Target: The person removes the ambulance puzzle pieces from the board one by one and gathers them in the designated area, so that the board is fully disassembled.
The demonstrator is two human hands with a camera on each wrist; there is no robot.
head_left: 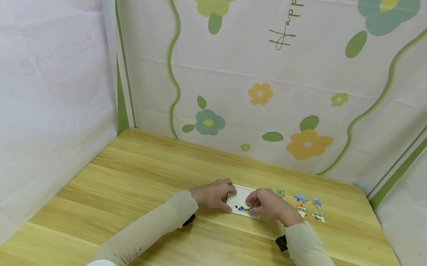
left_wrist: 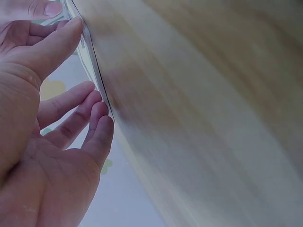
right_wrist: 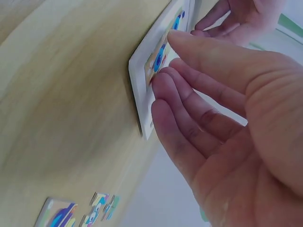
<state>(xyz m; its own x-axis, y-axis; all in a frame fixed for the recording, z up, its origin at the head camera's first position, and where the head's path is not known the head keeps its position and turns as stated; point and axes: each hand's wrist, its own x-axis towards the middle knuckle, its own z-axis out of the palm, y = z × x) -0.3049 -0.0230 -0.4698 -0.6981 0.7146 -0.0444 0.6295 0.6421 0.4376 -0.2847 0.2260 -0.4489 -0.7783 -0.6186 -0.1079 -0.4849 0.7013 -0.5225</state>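
A white puzzle board (head_left: 240, 195) with a raised rim lies on the wooden table. At its left edge, my left hand (head_left: 213, 193) holds it, thumb at the near corner and fingers farther up the side. My right hand (head_left: 271, 205) bends over the board's right part. Its thumb and fingertips pinch a colourful jigsaw piece (right_wrist: 158, 59) with blue round shapes, low in the frame of the board. Fingers partly cover the piece, so its outline is hidden. In the left wrist view, the left fingers (left_wrist: 97, 137) line the board's thin edge.
Several loose jigsaw pieces (head_left: 301, 198) lie on the table (head_left: 174, 164) to the right of the board, beyond the right hand. White cloth walls with printed flowers (head_left: 260, 93) enclose the table at the back and both sides.
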